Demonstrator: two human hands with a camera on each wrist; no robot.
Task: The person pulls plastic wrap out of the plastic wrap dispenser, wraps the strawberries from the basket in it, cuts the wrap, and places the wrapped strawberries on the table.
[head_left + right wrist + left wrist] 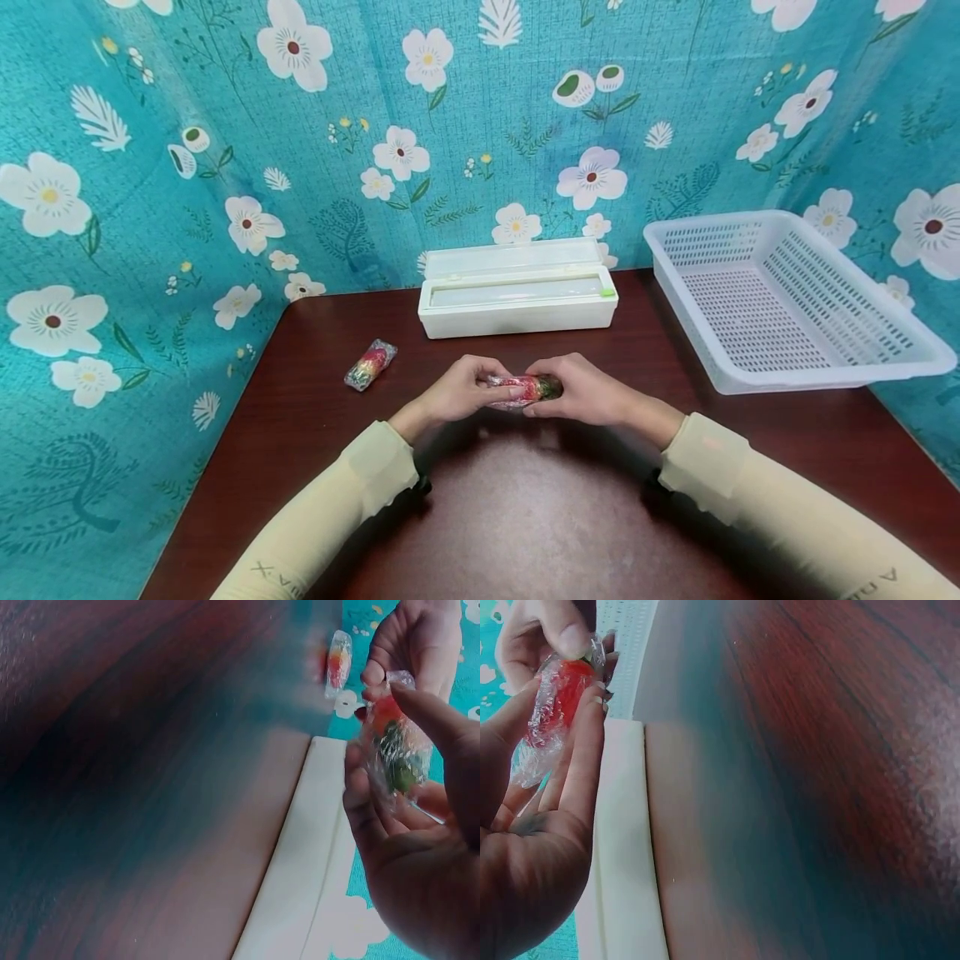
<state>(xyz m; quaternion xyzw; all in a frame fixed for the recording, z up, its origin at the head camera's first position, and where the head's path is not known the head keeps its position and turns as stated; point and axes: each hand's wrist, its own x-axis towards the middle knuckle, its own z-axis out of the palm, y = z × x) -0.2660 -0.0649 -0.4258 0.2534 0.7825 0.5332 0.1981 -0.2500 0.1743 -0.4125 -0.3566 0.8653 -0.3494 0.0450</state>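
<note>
Both hands hold a small red-and-green bundle (531,388) wrapped in clear cling film, out over the table's middle. My left hand (467,388) grips its left end, thumb lying along the film. Around the greener end curl the fingers and thumb of my right hand (581,388). The film looks crinkled over the red part (561,697) in the left wrist view. In the right wrist view, green (401,761) shows through the wrap; what is inside is blurred by the film. A second wrapped bundle (372,364), red and yellow, lies on the table to the left.
Behind the hands stands a long white cling film dispenser (517,318), its clear lid (517,257) raised and a green slider (607,292) at its right end. A white perforated basket (697,333) sits at the right. Flowered teal cloth (337,167) hangs behind the dark wooden table (315,312).
</note>
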